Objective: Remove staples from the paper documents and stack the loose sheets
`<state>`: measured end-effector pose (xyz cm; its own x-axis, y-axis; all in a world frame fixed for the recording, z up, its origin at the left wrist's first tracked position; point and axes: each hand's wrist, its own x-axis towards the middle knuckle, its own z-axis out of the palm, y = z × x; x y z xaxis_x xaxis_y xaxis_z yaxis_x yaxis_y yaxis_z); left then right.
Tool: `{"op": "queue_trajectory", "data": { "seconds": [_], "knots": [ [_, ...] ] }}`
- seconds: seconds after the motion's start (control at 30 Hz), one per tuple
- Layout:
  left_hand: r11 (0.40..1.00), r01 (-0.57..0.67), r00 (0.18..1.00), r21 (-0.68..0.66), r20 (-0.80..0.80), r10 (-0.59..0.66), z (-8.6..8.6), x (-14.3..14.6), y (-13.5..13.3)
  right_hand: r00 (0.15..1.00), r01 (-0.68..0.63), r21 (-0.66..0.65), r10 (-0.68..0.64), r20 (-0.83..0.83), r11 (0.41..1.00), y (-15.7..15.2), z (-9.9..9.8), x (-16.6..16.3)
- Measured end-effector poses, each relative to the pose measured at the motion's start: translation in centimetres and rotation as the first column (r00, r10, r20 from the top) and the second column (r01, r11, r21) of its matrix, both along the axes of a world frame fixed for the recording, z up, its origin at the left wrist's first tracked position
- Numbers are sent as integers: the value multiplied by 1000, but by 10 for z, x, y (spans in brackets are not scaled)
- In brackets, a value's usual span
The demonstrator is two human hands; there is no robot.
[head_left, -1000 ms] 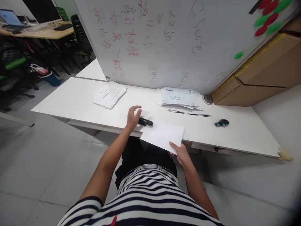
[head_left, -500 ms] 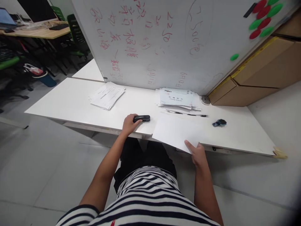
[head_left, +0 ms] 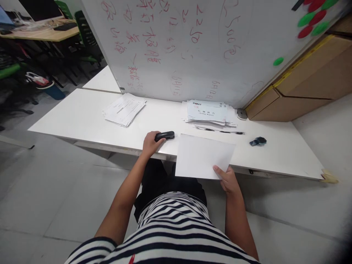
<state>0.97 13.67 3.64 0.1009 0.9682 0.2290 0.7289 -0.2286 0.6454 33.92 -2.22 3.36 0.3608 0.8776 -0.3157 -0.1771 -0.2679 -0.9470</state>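
Observation:
My left hand [head_left: 151,143] grips the rear end of a black stapler [head_left: 166,136] near the table's front edge, thumb along its near side. Between the thumb and fingers of my right hand [head_left: 227,178] is white paper [head_left: 203,156], held by its lower right corner. The paper's near part juts past the table edge; its upper side looks blank, and I cannot tell whether it is one sheet or more. A small gap separates its left edge from the stapler.
On the white table [head_left: 79,113] lie a loose paper stack [head_left: 125,110] at left and a pile of printed reports [head_left: 207,111] at the back. A thin black-and-clear strip [head_left: 220,130] and a dark watch [head_left: 257,141] lie at right. Behind stand a whiteboard [head_left: 165,79] and cardboard boxes [head_left: 275,104].
My right hand has shifted slightly left, and the paper has swung so that its left corner now hangs past the table edge. My left hand stays on the stapler, whose front end is turned slightly farther away.

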Motion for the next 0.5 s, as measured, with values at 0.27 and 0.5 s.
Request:
{"op": "queue_trajectory", "data": {
  "seconds": [0.27, 0.5],
  "knots": [
    [1000, 11, 1000, -4, -22, -11, 1, 2, 3, 986, 3, -30, 3, 170, 1000, 7, -11, 3],
    [1000, 18, 999, 7, -50, -17, 0, 3, 5, 994, 11, -39, -6, 113, 999, 7, -15, 3]
  ]
}}
